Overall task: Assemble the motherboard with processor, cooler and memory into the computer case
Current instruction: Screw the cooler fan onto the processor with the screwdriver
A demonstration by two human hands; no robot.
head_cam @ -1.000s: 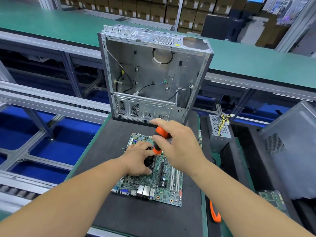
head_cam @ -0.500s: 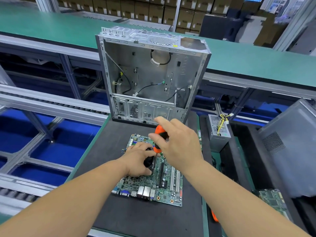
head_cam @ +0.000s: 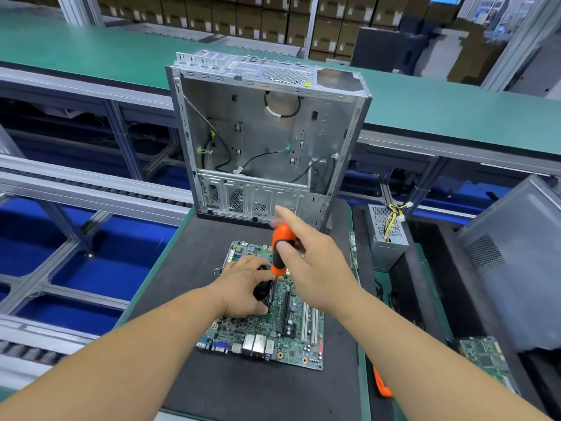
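Cooler screw-down on the motherboard — slip risk

Board lies flat just before the empty computer case; left hand grips the black cooler, right hand pinches the orange screwdriver — a skidding tip could gouge traces.

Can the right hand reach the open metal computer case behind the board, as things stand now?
Probably yes. The right hand sits just before the grey open metal computer case with nothing between, but it holds the orange-and-black screwdriver.
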